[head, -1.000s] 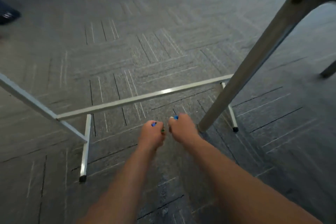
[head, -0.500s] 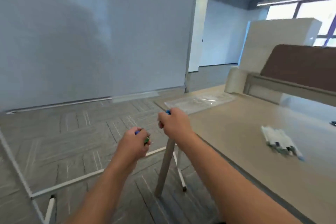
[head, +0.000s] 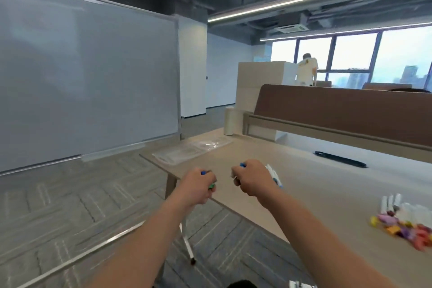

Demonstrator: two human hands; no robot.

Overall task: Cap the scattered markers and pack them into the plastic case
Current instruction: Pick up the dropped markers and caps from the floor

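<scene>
My left hand (head: 197,186) grips small items whose blue and green ends stick out of the fist; they look like markers or caps. My right hand (head: 251,179) grips a blue-tipped item in the same way. Both fists hover over the near left corner of the beige table (head: 315,184). Just behind my right hand lies a bundle of white markers (head: 273,174). More white markers (head: 395,206) and a heap of coloured caps (head: 406,231) lie at the right. The clear plastic case (head: 191,151) lies open at the table's far left end.
A large whiteboard (head: 88,82) on a metal stand fills the left. A white roll (head: 229,121) and a brown desk divider (head: 339,110) stand at the back of the table; a black pen-like object (head: 340,159) lies there. A person stands far off by the windows.
The view has swung up from the carpet under the table to the tabletop. Both fists stayed closed on their items and now hover above the table corner.
</scene>
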